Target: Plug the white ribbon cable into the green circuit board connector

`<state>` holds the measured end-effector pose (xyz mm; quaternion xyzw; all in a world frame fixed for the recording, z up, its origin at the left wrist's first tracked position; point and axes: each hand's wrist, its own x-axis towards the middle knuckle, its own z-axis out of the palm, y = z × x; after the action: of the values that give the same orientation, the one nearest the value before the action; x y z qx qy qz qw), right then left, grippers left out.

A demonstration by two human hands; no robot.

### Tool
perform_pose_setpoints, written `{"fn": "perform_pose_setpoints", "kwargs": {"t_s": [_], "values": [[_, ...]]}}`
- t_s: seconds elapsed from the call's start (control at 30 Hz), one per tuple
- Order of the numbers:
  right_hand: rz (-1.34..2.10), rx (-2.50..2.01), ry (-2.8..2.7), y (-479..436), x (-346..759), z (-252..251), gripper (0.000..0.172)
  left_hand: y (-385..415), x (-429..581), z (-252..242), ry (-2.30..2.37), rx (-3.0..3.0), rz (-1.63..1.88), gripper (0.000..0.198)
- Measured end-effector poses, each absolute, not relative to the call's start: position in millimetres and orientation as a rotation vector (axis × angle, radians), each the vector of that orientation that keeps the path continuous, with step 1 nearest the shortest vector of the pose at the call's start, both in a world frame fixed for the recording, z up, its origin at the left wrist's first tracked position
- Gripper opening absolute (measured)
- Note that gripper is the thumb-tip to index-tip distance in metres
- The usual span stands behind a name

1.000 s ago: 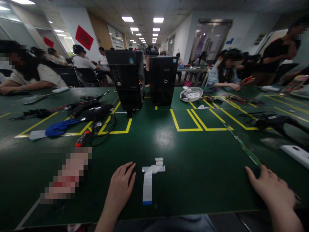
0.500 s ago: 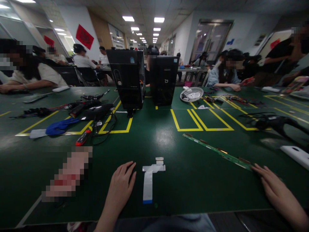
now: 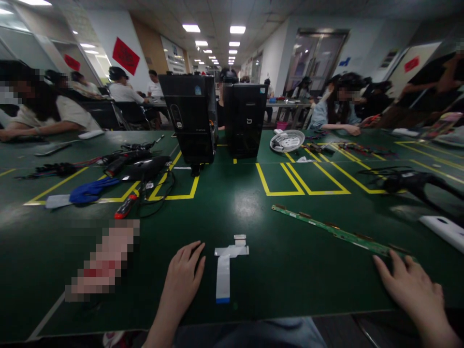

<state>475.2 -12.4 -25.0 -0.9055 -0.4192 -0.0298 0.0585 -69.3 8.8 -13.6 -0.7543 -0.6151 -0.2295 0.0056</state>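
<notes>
My left hand (image 3: 183,280) lies flat on the green table (image 3: 275,270), fingers stretched out, just left of a white flat ribbon cable (image 3: 224,268) with a blue end. My right hand (image 3: 409,287) rests open at the table's near right, its fingertips touching the near end of a long narrow green circuit strip (image 3: 337,232). The strip lies on the table and runs from that hand toward the upper left.
Two black computer towers (image 3: 192,118) (image 3: 244,118) stand at the middle back. Left lie black cables and tools (image 3: 134,166), a blue cloth (image 3: 90,190) and a red-handled tool (image 3: 125,207). A white basket (image 3: 287,141) and a white part (image 3: 444,231) sit right. People sit around.
The green strip swung from pointing away along the right side to lying across the table, pointing upper left. My right hand shifted with its near end. The left hand stayed still.
</notes>
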Motion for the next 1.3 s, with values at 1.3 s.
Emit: {"fn": "perform_pose_setpoints", "kwargs": {"t_s": [1.3], "values": [[-0.167,-1.928,-2.397,59.9,219.7,6.8,0.07,9.3,-69.6,-13.9,-1.874,-2.375,-0.667,0.037]]}}
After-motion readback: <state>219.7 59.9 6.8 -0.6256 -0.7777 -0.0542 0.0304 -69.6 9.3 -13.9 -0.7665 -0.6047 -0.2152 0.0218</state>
